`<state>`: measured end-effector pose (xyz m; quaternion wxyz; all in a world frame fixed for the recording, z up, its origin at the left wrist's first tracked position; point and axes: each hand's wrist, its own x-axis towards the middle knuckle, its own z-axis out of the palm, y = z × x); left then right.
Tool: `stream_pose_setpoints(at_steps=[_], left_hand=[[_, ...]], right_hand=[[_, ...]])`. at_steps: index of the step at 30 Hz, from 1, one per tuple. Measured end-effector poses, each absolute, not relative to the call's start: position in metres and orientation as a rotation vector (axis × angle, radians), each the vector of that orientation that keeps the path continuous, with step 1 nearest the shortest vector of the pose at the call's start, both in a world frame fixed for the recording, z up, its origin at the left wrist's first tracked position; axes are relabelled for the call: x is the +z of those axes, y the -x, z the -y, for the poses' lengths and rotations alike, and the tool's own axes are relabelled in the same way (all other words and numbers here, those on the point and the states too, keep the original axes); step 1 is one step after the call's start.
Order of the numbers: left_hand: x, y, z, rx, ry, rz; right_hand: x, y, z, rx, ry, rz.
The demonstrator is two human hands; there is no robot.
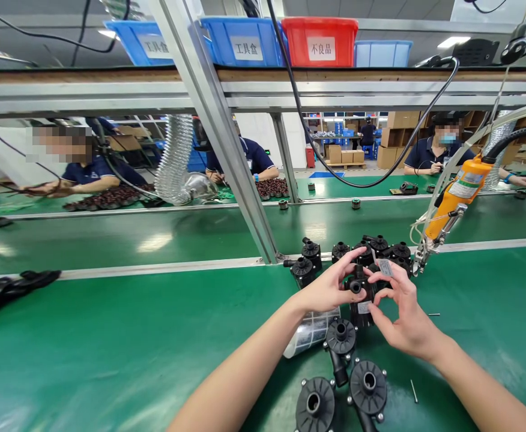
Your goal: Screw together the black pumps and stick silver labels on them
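Observation:
My left hand (330,285) is closed around a small black water pump (358,287), held tilted above the bench. A white printed label (364,307) lies on the pump's side, and the curled thumb and finger of my right hand (398,306) pinch at its edge. Another small label (385,267) clings to a raised finger of that hand. Below my left wrist lies a roll of labels (310,333), partly covered. Nearer to me stand several more pumps (368,385) with round ribbed tops; another group (379,243) sits behind my hands.
An orange electric screwdriver (459,195) hangs at the right. Loose screws (414,391) lie on the green bench (132,348). A slanted metal post (227,138) rises to a shelf with blue bins (245,42) and a red bin (320,42). Co-workers sit across the line; black material (13,291) lies far left.

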<state>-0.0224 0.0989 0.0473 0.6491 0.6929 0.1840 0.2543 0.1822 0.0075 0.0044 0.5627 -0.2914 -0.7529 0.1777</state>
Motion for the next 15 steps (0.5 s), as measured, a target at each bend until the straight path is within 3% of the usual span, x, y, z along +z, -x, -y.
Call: stream_pose_setpoints(at_steps=[10, 15], left_hand=[[0.06, 0.014, -0.078, 0.612, -1.783, -0.457], [0.057, 0.015, -0.083, 0.483, -1.982, -0.389]], right_hand=[[0.005, -0.178, -0.007, 0.244, 1.018, 1.722], [0.012, -0.227, -0.02, 0.453, 0.868, 1.825]])
